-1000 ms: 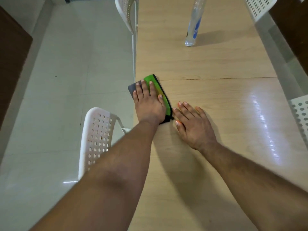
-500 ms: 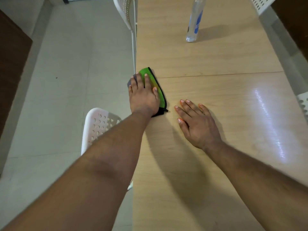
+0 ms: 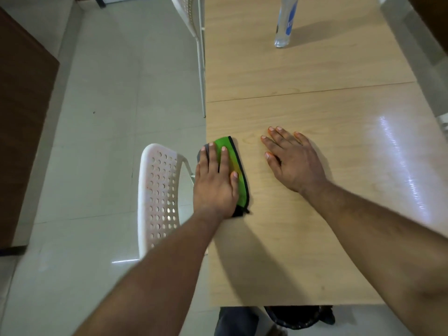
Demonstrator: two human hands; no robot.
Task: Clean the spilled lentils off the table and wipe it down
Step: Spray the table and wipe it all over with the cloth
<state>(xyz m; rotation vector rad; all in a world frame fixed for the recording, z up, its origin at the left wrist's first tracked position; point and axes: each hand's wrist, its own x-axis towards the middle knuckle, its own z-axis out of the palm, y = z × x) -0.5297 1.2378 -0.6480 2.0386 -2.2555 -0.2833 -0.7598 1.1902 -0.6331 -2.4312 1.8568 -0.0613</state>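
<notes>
Head view looks down on a pale wooden table (image 3: 315, 76) whose left edge runs up the middle of the picture. Left hand (image 3: 215, 183) lies flat with straight fingers pressing a folded green cloth (image 3: 236, 166) at that left edge; the palm covers most of the cloth, so only its green right strip with a dark border, a grey corner by the fingertips and a dark end near the wrist show. Right hand (image 3: 293, 161) rests palm down on bare wood just beside the cloth, fingers spread and relaxed, gripping nothing. No lentils can be made out on the visible surface, though a bright glare streak on the right washes out part of the wood. A clear plastic bottle (image 3: 284, 23) stands upright far up the table, its top cut off by the frame. A white perforated chair (image 3: 157, 190) sits against the table's left side, partly behind the left forearm; a second white chair (image 3: 191, 18) farther up is cropped at the top. Below the near table edge something dark shows, too dim to identify.
</notes>
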